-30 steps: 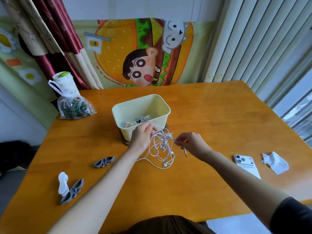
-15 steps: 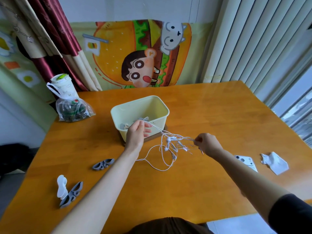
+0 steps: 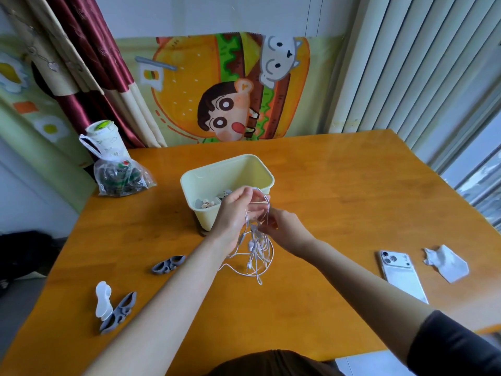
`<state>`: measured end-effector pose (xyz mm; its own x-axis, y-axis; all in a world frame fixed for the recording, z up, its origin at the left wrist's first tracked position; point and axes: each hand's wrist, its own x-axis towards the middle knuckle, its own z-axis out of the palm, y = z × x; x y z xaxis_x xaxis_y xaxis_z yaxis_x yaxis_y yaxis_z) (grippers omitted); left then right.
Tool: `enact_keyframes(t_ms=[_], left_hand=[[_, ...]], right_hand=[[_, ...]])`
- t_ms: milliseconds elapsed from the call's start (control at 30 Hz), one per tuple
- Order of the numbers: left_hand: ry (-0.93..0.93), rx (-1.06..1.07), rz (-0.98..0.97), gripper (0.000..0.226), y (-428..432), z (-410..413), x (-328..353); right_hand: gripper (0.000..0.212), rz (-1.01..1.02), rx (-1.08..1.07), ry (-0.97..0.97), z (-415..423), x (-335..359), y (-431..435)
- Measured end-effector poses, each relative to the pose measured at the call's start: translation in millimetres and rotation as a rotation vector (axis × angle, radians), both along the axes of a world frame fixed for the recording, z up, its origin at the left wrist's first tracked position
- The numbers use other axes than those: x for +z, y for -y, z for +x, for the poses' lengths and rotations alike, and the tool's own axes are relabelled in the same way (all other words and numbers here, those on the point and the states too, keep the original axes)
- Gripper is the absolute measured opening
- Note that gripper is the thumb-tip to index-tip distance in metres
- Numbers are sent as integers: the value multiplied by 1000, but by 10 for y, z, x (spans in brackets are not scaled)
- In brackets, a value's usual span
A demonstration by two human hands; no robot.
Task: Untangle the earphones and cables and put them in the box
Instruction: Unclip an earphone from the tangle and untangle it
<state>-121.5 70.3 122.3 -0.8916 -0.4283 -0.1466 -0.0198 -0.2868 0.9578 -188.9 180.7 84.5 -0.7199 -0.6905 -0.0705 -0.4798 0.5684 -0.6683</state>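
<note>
- White earphone cable (image 3: 254, 248): knotted bunch, hung from both hands just at 6 o'clock of the box; lowest loops appear to touch the table (image 3: 339, 199). Raised, probably, so that the weight draws the snarl open.
- Left hand (image 3: 235, 213): lifted before the box's near rim, fingers curled through the upper loops. Serves, seemingly, as the anchor.
- Right hand (image 3: 284, 232): at 4 o'clock of the left and almost touching it, fingertips pinched on a strand at the knot. Likely works one line free.
- Pale yellow box (image 3: 227, 162): mid-table, close to the hands for a short drop; small items inside, kind unclear; earphones not yet in.
- Grey plastic pieces (image 3: 168, 264): 8 o'clock, well apart, untouched.
- Phone (image 3: 401, 272), crumpled tissue (image 3: 447, 263): 3 o'clock, out of the way.
</note>
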Motion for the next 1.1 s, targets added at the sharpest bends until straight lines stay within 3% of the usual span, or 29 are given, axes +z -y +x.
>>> enact_keyframes(t_ms=[433, 533, 667, 900, 1100], left_hand=[[98, 156, 341, 32, 213, 17, -194], [143, 167, 227, 31, 268, 46, -252], [211, 157, 40, 31, 332, 94, -321], [372, 58, -463, 34, 348, 134, -468], [480, 67, -636, 33, 456, 165, -515]], right_hand=[[5, -59, -116, 44, -246, -20, -248], [18, -34, -162, 24, -339, -26, -333], [19, 13, -219, 27, -484, -56, -434], [35, 54, -311, -128, -639, -108, -524], [44, 117, -439, -213, -878, -107, -767]])
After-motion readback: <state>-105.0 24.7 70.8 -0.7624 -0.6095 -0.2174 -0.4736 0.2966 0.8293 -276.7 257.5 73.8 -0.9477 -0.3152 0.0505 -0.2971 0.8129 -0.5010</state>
